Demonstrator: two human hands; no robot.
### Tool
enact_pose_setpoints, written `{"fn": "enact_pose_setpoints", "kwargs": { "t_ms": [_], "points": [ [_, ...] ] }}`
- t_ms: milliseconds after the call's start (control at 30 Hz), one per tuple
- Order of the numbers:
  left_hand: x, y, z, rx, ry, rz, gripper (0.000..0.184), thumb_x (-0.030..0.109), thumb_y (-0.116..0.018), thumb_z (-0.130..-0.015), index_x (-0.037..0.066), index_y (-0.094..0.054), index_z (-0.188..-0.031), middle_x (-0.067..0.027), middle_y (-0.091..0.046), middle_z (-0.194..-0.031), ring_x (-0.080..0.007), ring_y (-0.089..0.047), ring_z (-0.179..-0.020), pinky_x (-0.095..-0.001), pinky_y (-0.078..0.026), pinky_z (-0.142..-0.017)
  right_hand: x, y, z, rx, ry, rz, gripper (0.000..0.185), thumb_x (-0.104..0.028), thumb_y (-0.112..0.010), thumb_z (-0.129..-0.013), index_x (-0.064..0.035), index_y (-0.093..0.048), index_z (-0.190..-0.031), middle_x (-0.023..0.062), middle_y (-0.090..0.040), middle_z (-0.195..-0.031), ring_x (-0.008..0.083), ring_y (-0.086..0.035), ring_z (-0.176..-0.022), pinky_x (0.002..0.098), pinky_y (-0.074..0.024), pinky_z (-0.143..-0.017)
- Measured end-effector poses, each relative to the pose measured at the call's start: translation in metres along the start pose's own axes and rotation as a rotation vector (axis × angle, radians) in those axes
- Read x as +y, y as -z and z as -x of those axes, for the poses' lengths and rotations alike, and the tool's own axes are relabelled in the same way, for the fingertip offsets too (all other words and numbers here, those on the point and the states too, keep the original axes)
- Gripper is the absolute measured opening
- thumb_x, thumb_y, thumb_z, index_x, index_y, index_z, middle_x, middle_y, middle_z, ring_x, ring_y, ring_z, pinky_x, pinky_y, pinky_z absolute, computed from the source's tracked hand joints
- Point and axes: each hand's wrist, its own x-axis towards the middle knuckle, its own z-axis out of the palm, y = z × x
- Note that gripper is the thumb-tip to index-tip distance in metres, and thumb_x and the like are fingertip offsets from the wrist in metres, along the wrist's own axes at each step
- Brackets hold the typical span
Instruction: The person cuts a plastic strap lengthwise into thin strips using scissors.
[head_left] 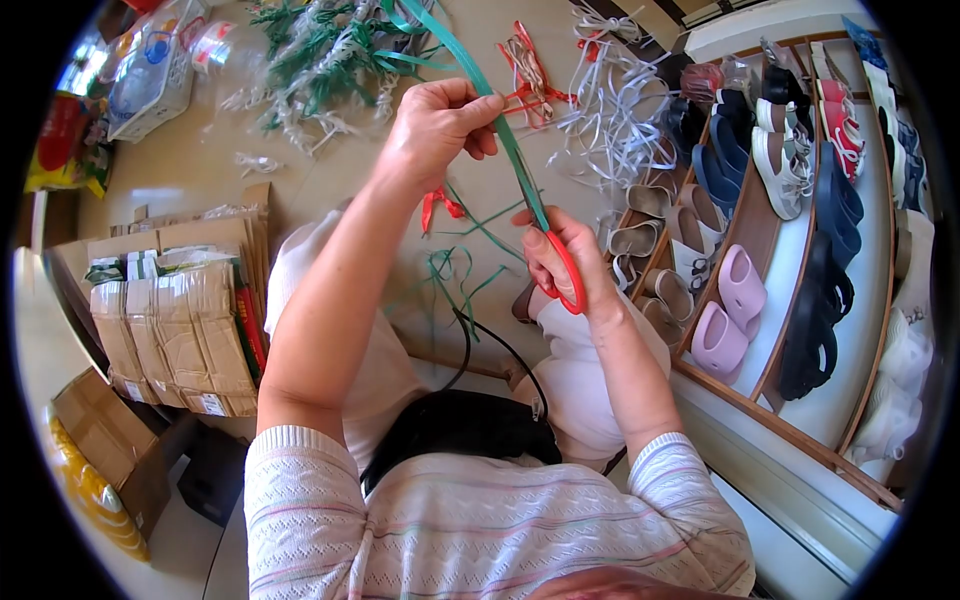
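Observation:
My left hand (440,130) pinches a flat green plastic strap (511,145) between thumb and fingers. The strap runs from the top of the view down toward my right hand (567,258). That hand is closed round scissors (574,278) with red handles, their blades pointing up along the strap. Whether the blades are apart is hard to make out. Thin green strips (470,285) hang and lie below, between my knees. A black bag (465,435) with a looped strap rests on my lap.
Green and white strips (325,75) and a heap of white strips (625,115) lie on the floor ahead. A shoe rack (745,410) with shoes and slippers stands at right. Flattened cardboard boxes (175,335) and a white basket (155,100) are at left.

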Motion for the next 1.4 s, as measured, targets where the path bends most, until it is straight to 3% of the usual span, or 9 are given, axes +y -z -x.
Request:
{"fn": "enact_pose_setpoints", "kwargs": {
  "t_ms": [200,333,600,767,967,1200,1400],
  "points": [
    [0.004,-0.004,0.002,0.128,-0.146,-0.342,0.015,0.016,-0.062,-0.082,0.001,-0.061,-0.077,-0.0002,-0.055,-0.059,-0.0062,-0.051,-0.05,-0.021,-0.042,-0.048,-0.008,0.007,0.002,0.104,-0.105,0.183,0.049,-0.035,-0.071,-0.074,0.0007,-0.048,-0.099,0.0001,-0.05,-0.057,0.0071,-0.045,-0.044,0.0195,-0.0332,-0.039],
    [0.006,-0.008,0.005,0.119,-0.197,-0.456,0.014,0.014,-0.061,-0.082,0.001,-0.062,-0.079,0.0007,-0.054,-0.059,-0.006,-0.05,-0.05,-0.0205,-0.041,-0.048,-0.01,0.011,0.004,0.109,-0.113,0.203,0.046,-0.032,-0.071,-0.074,0.0005,-0.049,-0.099,0.0024,-0.053,-0.059,0.0081,-0.049,-0.045,0.0197,-0.0342,-0.038],
    [-0.002,-0.012,0.003,-0.001,0.038,-0.133,0.019,0.019,-0.063,-0.082,0.001,-0.06,-0.076,-0.0023,-0.055,-0.058,-0.0077,-0.051,-0.049,-0.0216,-0.042,-0.047,-0.009,0.017,0.004,-0.018,-0.127,-0.106,0.031,-0.026,-0.06,-0.085,0.0001,-0.049,-0.098,0.0064,-0.057,-0.066,0.0112,-0.055,-0.051,0.0199,-0.0419,-0.046],
    [-0.009,-0.017,0.006,-0.015,0.137,-0.02,0.018,0.019,-0.064,-0.081,0.003,-0.059,-0.075,-0.0022,-0.054,-0.058,-0.0082,-0.051,-0.049,-0.0211,-0.041,-0.047,-0.005,0.01,0.0,-0.038,-0.054,-0.125,0.033,-0.031,-0.056,-0.087,-0.0006,-0.048,-0.099,0.0046,-0.054,-0.066,0.0091,-0.049,-0.05,0.0194,-0.0386,-0.046],
    [-0.009,-0.002,-0.002,0.033,0.176,0.329,0.013,0.015,-0.063,-0.081,0.003,-0.058,-0.077,-0.0014,-0.053,-0.058,-0.0103,-0.051,-0.049,-0.0235,-0.04,-0.046,-0.003,0.01,0.001,-0.054,-0.022,0.004,0.034,-0.03,-0.055,-0.087,-0.0006,-0.047,-0.1,0.0016,-0.047,-0.062,0.0068,-0.041,-0.047,0.0187,-0.0324,-0.043],
    [-0.011,-0.005,-0.001,0.127,0.118,0.23,0.015,0.015,-0.064,-0.08,0.005,-0.055,-0.073,-0.0028,-0.054,-0.059,-0.0116,-0.052,-0.049,-0.0243,-0.041,-0.047,-0.001,0.008,-0.002,-0.082,0.033,0.063,0.035,-0.03,-0.056,-0.087,0.0001,-0.047,-0.103,-0.0003,-0.044,-0.061,0.0064,-0.038,-0.047,0.0192,-0.0312,-0.043],
    [-0.011,-0.007,0.0,0.146,0.097,0.251,0.016,0.015,-0.065,-0.08,0.005,-0.055,-0.074,-0.0027,-0.054,-0.058,-0.0114,-0.053,-0.049,-0.0237,-0.041,-0.047,-0.001,0.009,0.0,-0.06,-0.076,0.015,0.033,-0.03,-0.055,-0.087,0.0002,-0.049,-0.099,-0.002,-0.042,-0.059,0.0046,-0.037,-0.048,0.0178,-0.0303,-0.042]
  ]
}}
